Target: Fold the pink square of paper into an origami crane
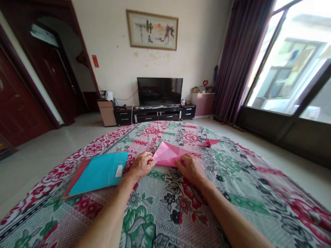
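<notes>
A pink sheet of origami paper, creased and partly folded, lies on the patterned tablecloth in front of me. My left hand pinches its left corner between thumb and fingers. On the opposite side, my right hand grips the lower right edge, thumb on top. The fingertips hide both of those edges. Beyond the right hand rests a folded pink-red paper figure with pointed ends. To the left of my left hand lies a blue packet with a small white label, with something reddish under its left side.
The round table wears a floral tablecloth in red, green and grey. Past its far edge stand a low black cabinet and a television. A purple curtain hangs beside the window at the right.
</notes>
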{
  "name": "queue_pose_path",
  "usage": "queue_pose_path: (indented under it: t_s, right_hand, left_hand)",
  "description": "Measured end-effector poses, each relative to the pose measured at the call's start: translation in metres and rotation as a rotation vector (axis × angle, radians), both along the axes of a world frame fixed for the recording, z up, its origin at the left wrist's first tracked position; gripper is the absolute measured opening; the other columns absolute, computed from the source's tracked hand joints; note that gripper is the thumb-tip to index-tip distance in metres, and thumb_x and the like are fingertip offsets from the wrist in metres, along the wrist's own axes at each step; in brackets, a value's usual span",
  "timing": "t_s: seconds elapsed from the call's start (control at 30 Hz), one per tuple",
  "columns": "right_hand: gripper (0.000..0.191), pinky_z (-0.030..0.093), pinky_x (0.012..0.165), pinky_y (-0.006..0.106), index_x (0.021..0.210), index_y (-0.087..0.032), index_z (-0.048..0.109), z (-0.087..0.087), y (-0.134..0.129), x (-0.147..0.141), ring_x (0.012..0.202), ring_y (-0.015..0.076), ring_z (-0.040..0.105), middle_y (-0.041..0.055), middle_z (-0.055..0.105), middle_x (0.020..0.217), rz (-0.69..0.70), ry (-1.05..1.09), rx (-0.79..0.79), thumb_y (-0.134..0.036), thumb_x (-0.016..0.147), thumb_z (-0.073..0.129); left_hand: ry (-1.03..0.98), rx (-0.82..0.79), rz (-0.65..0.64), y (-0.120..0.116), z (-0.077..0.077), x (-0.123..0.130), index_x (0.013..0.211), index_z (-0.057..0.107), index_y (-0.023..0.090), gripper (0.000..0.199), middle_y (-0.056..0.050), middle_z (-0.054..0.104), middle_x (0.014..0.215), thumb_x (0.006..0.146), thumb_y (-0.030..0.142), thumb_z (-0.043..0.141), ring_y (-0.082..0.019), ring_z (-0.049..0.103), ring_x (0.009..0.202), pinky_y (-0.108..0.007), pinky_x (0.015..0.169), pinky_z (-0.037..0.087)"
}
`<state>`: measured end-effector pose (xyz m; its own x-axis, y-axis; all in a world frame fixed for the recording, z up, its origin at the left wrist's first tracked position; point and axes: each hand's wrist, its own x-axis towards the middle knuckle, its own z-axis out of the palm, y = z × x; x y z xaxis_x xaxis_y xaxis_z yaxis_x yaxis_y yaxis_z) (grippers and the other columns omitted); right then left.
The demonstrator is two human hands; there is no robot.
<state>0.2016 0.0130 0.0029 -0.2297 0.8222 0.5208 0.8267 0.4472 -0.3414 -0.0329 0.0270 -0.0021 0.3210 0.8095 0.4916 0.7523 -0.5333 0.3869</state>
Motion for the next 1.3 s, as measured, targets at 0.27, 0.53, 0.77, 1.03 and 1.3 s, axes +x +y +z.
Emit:
queue_pose_path:
  t_s: [0.27, 0.53, 0.77, 1.03, 1.3]
  right_hand:
    - [0.010, 0.038, 0.081, 0.031, 0.071, -0.018, 0.060, 0.001, -0.008, 0.008, 0.086, 0.0185, 0.053, 0.0050, 0.060, 0.093, 0.202, 0.016, -0.068, -0.014, 0.063, 0.056]
    - [0.016, 0.036, 0.084, 0.030, 0.076, -0.019, 0.060, 0.001, -0.010, 0.013, 0.090, 0.0181, 0.053, 0.0044, 0.059, 0.096, 0.256, 0.020, -0.092, -0.012, 0.062, 0.053]
    - [0.017, 0.034, 0.067, 0.024, 0.061, -0.018, 0.049, 0.000, -0.003, 0.006, 0.068, 0.0124, 0.049, 0.0015, 0.054, 0.070, 0.061, -0.019, -0.066, -0.019, 0.078, 0.047]
    - [0.024, 0.032, 0.063, 0.022, 0.059, -0.017, 0.050, 0.001, -0.001, 0.001, 0.063, 0.0110, 0.048, 0.0016, 0.054, 0.066, -0.038, -0.042, -0.043, -0.022, 0.082, 0.045]
    - [0.030, 0.035, 0.070, 0.023, 0.060, -0.017, 0.057, 0.004, 0.001, -0.006, 0.071, 0.0136, 0.053, 0.0058, 0.059, 0.074, -0.161, -0.089, -0.057, -0.030, 0.084, 0.046]
  left_hand:
    - [0.005, -0.053, 0.005, -0.005, 0.002, 0.000, 0.065, 0.062, 0.018, 0.013, -0.005, 0.060, 0.095, 0.064, 0.009, 0.054, -0.018, 0.056, 0.092, -0.030, 0.085, 0.043]
    - [0.007, -0.068, 0.002, -0.005, 0.002, -0.001, 0.067, 0.062, 0.018, 0.014, -0.005, 0.060, 0.094, 0.062, 0.007, 0.054, -0.018, 0.055, 0.094, -0.030, 0.086, 0.043]
    - [-0.026, -0.062, -0.016, -0.005, 0.004, -0.002, 0.075, 0.064, 0.018, 0.019, -0.005, 0.061, 0.096, 0.063, 0.008, 0.053, -0.017, 0.056, 0.093, -0.028, 0.087, 0.042]
    - [-0.033, -0.038, -0.006, 0.002, 0.000, -0.002, 0.067, 0.062, 0.017, 0.019, -0.005, 0.062, 0.086, 0.081, 0.021, 0.048, -0.014, 0.057, 0.083, -0.025, 0.076, 0.043]
    - [-0.005, 0.010, 0.116, 0.003, -0.003, 0.008, 0.056, 0.053, 0.017, 0.020, -0.003, 0.059, 0.075, 0.076, 0.015, 0.051, -0.013, 0.055, 0.075, -0.024, 0.071, 0.041]
